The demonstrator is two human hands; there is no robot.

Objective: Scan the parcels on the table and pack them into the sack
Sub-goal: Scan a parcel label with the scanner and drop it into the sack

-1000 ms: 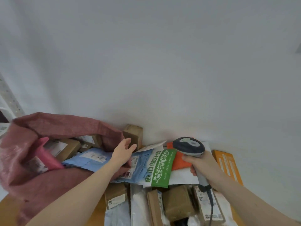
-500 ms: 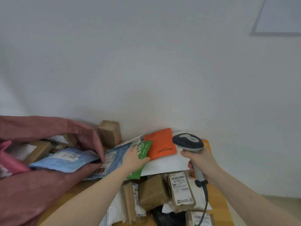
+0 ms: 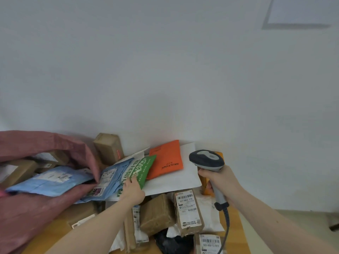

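Left hand (image 3: 133,187) on green mailer (image 3: 142,168) (right hand (image 3: 221,180) grips scanner (image 3: 206,160)).

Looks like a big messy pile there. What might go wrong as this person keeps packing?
The left hand rests on the green mailer, which overlaps the blue mailer and the orange pouch; dragging it may shift them. The blue mailer already in the sack juts from its mouth and might slide out. The scanner cord hangs over the parcels and may snag.
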